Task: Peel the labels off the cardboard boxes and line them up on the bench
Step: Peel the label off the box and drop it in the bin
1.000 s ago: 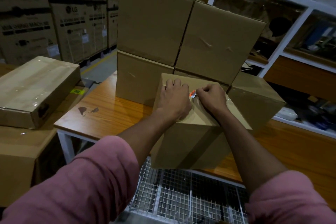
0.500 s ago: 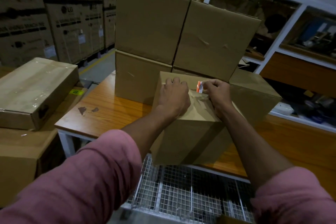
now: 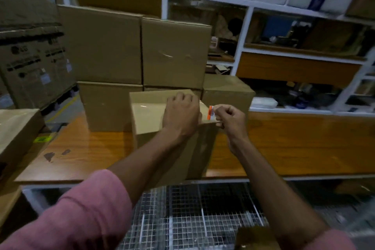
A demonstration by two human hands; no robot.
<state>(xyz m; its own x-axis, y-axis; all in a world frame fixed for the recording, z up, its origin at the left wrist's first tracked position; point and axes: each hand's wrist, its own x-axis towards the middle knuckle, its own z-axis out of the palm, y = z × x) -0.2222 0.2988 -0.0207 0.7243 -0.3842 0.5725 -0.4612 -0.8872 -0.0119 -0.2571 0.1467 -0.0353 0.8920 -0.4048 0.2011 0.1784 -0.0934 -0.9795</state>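
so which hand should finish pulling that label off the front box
The right hand. It already pinches the small orange-and-white label, lifted at the near brown cardboard box's top right edge. The left hand rests on the top of the box and looks better kept there to steady it.

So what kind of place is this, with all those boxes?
Probably a warehouse or stockroom. Plain cardboard boxes are stacked on a wooden bench, big printed cartons stand on the left, and white shelves hold stored things.
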